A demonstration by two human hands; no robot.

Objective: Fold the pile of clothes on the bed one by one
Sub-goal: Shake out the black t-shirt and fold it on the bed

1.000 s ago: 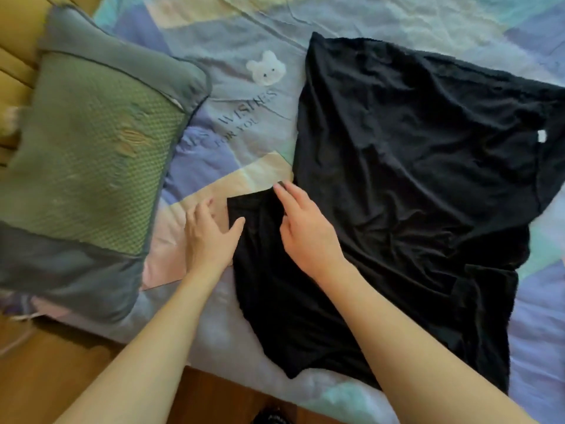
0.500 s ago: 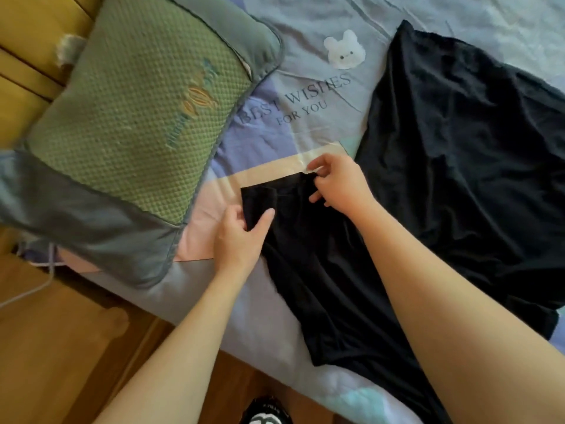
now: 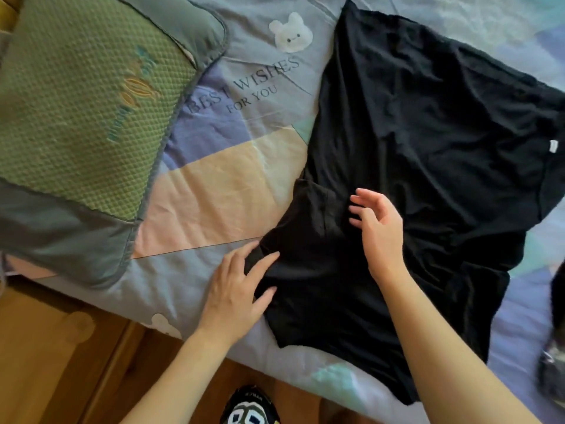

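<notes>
Black shirt [image 3: 412, 154] lies spread flat on the bed [image 3: 214, 191], across the patchwork sheet, its near edge close to the bed's front edge. One sleeve is folded in over the body on the left side.

Left hand [image 3: 235, 289] rests at the shirt's left edge, at the fold: fingers straight, spread, thumb and forefinger lying on the black cloth, the rest of the palm on the sheet. Not gripping.

Right hand [image 3: 377, 223] hovers over the folded-in sleeve, fingers loosely bent and spread, holding nothing. Cannot tell if the fingertips touch the cloth. The two hands are apart, with the folded part between them.

Green pillow [image 3: 76, 117] lies on the bed to the left, well apart from the shirt. Bunny patch [image 3: 290, 33] and the printed words "BEST WISHES FOR YOU" [image 3: 244, 87] show on the sheet between pillow and shirt. Wooden floor [image 3: 46, 362] below the bed edge. A small white tag [image 3: 552, 146] shows at the shirt's right edge.
</notes>
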